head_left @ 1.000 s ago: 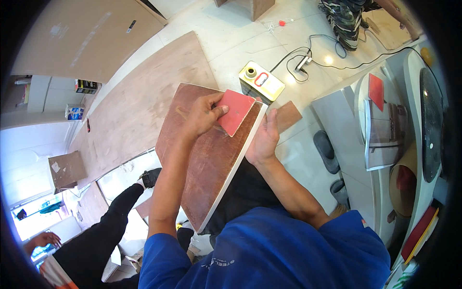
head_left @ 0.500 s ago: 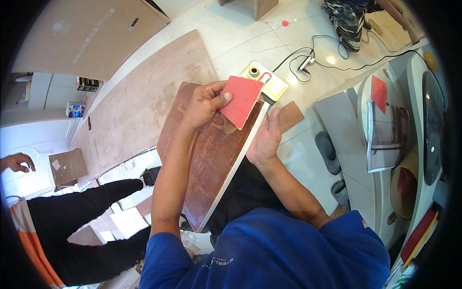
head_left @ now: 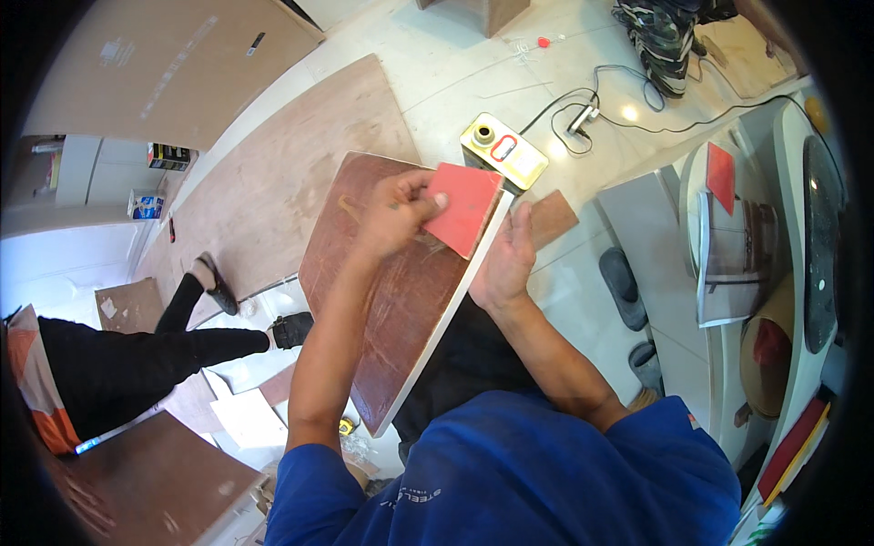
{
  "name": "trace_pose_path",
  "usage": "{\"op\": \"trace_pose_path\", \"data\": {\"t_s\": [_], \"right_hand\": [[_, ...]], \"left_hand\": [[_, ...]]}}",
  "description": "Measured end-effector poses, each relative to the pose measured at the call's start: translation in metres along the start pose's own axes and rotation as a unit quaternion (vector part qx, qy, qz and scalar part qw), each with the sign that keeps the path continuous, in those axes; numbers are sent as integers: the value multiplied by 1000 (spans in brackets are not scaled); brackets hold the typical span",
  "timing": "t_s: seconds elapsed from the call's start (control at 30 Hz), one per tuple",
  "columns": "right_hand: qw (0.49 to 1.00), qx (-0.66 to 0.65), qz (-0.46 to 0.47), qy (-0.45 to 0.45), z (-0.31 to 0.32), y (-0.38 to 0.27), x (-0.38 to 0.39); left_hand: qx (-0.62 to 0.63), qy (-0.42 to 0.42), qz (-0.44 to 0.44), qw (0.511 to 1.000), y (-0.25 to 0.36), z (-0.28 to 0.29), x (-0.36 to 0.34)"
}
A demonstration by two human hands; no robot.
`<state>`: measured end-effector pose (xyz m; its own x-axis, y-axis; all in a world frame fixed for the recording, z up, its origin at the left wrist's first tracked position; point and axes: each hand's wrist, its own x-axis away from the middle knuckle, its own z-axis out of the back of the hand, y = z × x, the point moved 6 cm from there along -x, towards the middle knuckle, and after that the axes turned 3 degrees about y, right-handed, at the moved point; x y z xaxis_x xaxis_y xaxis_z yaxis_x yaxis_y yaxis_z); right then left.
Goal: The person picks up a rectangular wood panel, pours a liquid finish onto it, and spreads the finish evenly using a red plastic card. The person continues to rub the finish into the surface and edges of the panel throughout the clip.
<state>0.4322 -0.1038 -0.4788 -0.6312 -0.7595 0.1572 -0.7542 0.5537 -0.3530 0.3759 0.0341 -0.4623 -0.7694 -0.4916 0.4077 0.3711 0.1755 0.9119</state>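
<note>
red sheet [head_left: 468,209] in left hand [head_left: 399,211], board [head_left: 410,302] at right hand [head_left: 506,262]

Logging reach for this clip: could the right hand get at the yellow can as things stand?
Probably not right now: the right hand seems busy steadying the board, and the yellow can stands beyond its far corner.
</note>
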Motion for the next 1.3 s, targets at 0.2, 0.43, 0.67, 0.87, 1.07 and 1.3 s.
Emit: {"op": "trace_pose_path", "data": {"t_s": [0.2, 0.43, 0.67, 0.87, 1.07, 1.3], "right_hand": [[997, -47, 12, 61, 16, 3, 1], [994, -75, -3, 77, 27, 6, 3], [989, -38, -32, 139, 33, 6, 11], [988, -73, -40, 133, 27, 5, 14], [989, -73, -60, 115, 27, 4, 17], [991, -29, -73, 105, 31, 3, 19]], "left_hand": [[-215, 78, -15, 973, -17, 22, 1], [-273, 152, 51, 949, -97, 124, -24], [-319, 226, 96, 915, -208, 244, -68], [-424, 283, 196, 837, -274, 338, -53], [-348, 286, 86, 889, -198, 307, -40], [-225, 118, -8, 967, -72, 106, 51]]}}
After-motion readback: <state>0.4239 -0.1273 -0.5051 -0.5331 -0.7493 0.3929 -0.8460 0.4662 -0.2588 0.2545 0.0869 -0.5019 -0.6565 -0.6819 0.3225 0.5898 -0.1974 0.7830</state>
